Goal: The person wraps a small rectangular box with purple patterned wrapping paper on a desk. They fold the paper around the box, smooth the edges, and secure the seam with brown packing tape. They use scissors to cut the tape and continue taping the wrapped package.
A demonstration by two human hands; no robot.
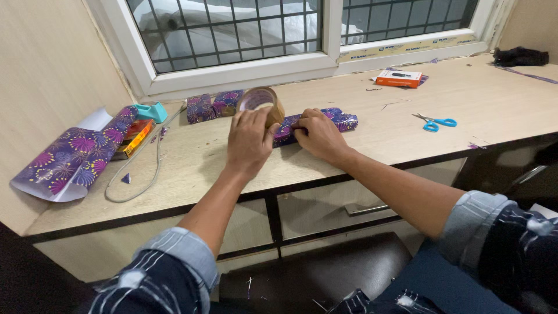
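Head camera looks down on a pale wooden desk (407,125) set under a barred window (232,29). At the middle of the desk lies a long wrapped parcel (334,121) in purple paper with firework-like bursts, its length running left to right. The right hand (318,135) lies flat on the parcel's left part, fingers spread and pressing down on the paper rather than gripping it. The left hand (249,141) holds a roll of brown packing tape (261,103) upright at the parcel's left end, fingers curled around the roll's near side; whether a strip of tape runs from the roll onto the paper is hard to tell, since the hands cover that spot.

Just behind the roll, near the window frame, sit two small wrapped boxes (213,106) in the same purple paper, side by side. Farther left are a teal tape dispenser (150,111), an orange box (135,137) and a loose sheet of the purple wrapping paper (70,160) curling over the desk's left end. A grey cord (152,168) loops across the desk in front of them. Well to the right lie blue-handled scissors (435,122), and beyond them, near the window, an orange and white carton (398,78). A dark bundle (520,56) rests at the far right corner.
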